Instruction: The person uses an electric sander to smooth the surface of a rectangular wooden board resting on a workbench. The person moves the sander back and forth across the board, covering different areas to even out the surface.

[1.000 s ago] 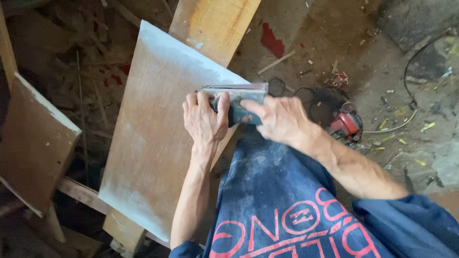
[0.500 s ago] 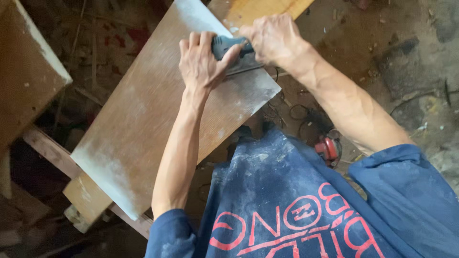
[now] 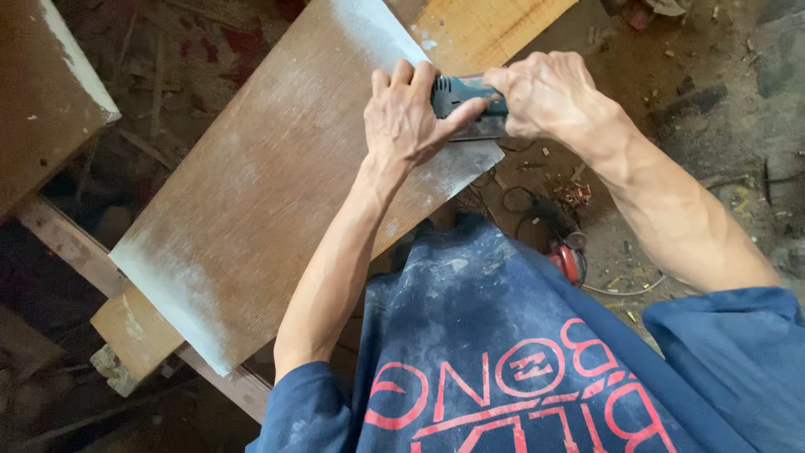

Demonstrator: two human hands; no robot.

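Note:
A blue-grey electric sander (image 3: 464, 99) rests on the right end of a brown wooden board (image 3: 277, 184) with pale dusty patches at both ends. My left hand (image 3: 407, 117) grips the sander's front knob from the left. My right hand (image 3: 549, 92) grips its rear handle from the right. The sander's flat base sits near the board's right edge, mostly hidden by my hands.
The board lies on a yellowish plank (image 3: 482, 29) and a wooden rail (image 3: 75, 247). Another brown panel (image 3: 46, 92) stands at the upper left. A red power tool (image 3: 568, 260) with coiled cord lies on the dirty, scrap-strewn floor at the right.
Both hands and the sander have shifted right and slightly down along the board since half a second ago. A second ago the sander sat lower at the board's right edge.

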